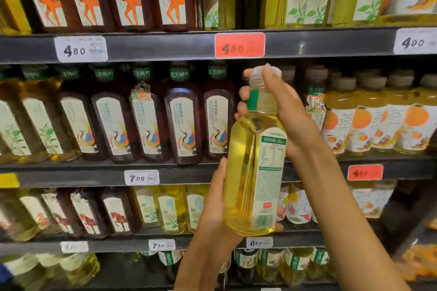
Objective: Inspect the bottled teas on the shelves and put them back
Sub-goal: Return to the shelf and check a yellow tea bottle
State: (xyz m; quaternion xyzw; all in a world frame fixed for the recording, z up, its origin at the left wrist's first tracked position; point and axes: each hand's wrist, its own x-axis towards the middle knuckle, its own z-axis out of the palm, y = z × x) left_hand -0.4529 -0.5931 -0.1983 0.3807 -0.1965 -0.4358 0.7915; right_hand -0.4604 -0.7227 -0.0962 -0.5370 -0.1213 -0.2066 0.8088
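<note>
Right hand (281, 111) wrapped around neck and clear cap of a yellow tea bottle (254, 172), fingers curled behind it. Left hand (215, 208) cups the base, thumb up the side. Bottle held upright in front of the shelves (165, 47), back label facing camera. Dark crane-label bottles (182, 123) stand behind it, red price tag (239, 45) above.

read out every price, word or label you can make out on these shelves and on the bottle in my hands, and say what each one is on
"480": white price tag, top shelf edge.
"480": red price tag, top shelf edge.
"400": white tag, far right; middle digit unsure.
"700": white tag, second shelf edge.
"780": white tag, third shelf edge.
"680": white tag, third shelf edge.
"东方树叶": green neck band on dark bottles.
Held bottle's back label: too small to read.
</note>
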